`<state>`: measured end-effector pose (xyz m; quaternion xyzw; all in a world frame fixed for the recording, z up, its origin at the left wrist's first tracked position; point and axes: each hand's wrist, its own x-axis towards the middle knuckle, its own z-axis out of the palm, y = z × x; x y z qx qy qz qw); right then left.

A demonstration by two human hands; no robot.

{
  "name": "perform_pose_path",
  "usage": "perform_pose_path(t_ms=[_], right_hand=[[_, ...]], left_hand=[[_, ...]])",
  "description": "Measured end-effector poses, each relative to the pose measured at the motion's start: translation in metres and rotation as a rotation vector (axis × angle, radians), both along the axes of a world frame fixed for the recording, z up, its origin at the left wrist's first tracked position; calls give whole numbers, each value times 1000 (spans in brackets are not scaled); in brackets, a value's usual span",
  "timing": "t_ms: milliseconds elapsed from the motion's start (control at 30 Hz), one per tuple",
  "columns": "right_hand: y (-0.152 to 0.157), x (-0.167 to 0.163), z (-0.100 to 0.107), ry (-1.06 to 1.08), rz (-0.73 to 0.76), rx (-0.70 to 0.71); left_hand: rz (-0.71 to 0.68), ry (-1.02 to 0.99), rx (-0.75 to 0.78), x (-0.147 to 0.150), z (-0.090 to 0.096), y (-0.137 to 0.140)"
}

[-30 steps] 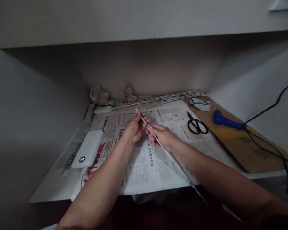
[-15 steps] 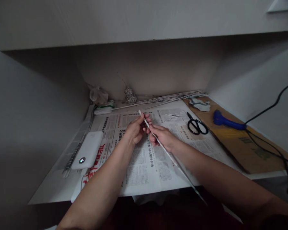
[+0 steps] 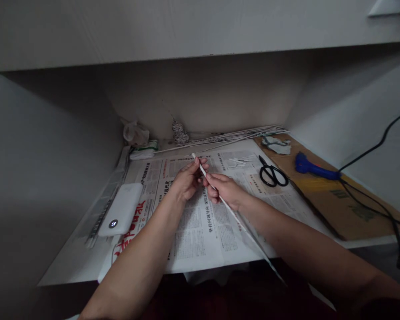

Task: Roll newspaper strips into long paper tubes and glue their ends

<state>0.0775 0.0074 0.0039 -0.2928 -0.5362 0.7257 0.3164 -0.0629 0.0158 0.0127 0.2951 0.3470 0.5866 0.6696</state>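
Observation:
A long, thin rolled paper stick (image 3: 231,212) runs slantwise between my hands, its upper end pointing away from me and its lower end reaching past the table's front edge. My left hand (image 3: 189,179) pinches it near the upper tip, the thumb lying along it. Just below, my right hand (image 3: 224,189) closes on the same stick with thumb and fingers. Both hands are above the newspaper (image 3: 193,235) spread over the table. Some of the left fingers are hidden behind the palm and the stick.
Black-handled scissors (image 3: 273,175) and small white paper bits (image 3: 242,161) lie to the right. A blue glue gun (image 3: 316,168) with a black cord rests on cardboard (image 3: 353,213). Paper sticks (image 3: 240,135) and a woven piece (image 3: 180,132) are at the back, a white power bank (image 3: 122,210) at left.
The view has shifted very slightly. The stick has turned a little between my fingers; both hands keep nearly the same place and grip.

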Motion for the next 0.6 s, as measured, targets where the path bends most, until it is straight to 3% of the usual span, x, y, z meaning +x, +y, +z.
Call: perform_pose_path(t_ms=[67, 133, 300, 367, 600], right_hand=[[0, 2, 4, 123, 134, -160], [0, 3, 5, 144, 166, -191], [0, 0, -1, -182, -143, 230], [0, -1, -3, -222, -177, 285], [0, 0, 2, 147, 152, -184]], left_hand=[[-5, -41, -21, 0, 2, -1], [-5, -51, -18, 0, 2, -1], [50, 18, -12, 2, -1, 1], [36, 24, -9, 2, -2, 1], [4, -22, -14, 2, 1, -1]])
